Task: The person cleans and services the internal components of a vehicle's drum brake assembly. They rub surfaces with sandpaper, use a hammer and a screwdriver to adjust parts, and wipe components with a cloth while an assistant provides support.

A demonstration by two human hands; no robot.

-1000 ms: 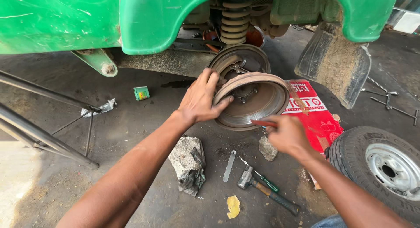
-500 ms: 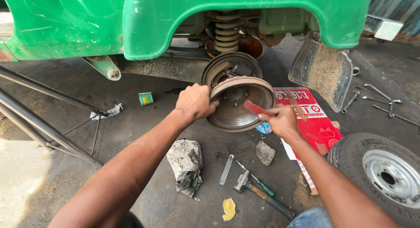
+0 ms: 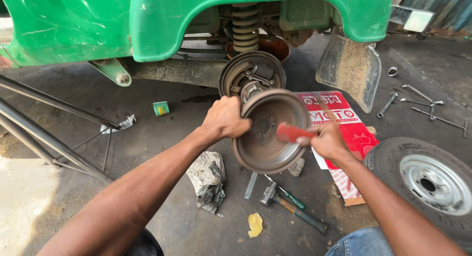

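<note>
1. Left hand [image 3: 226, 119]: fingers curled over the upper left rim of the brake drum [image 3: 268, 133], gripping it. This steadies the drum, which is tilted with its open side toward the person.
2. Right hand [image 3: 328, 140]: fingers closed around a red-handled tool [image 3: 291, 133]; its tip reaches inside the drum bowl, likely to work the inner surface.
3. The drum is held off the ground, between both hands, just in front of the exposed brake assembly [image 3: 252, 78] under the green vehicle [image 3: 147, 20].
4. Below lie a hammer [image 3: 290, 207], a screwdriver [image 3: 290, 197] and a stone [image 3: 209, 180]; a removed wheel [image 3: 425, 180] sits to the right.
</note>
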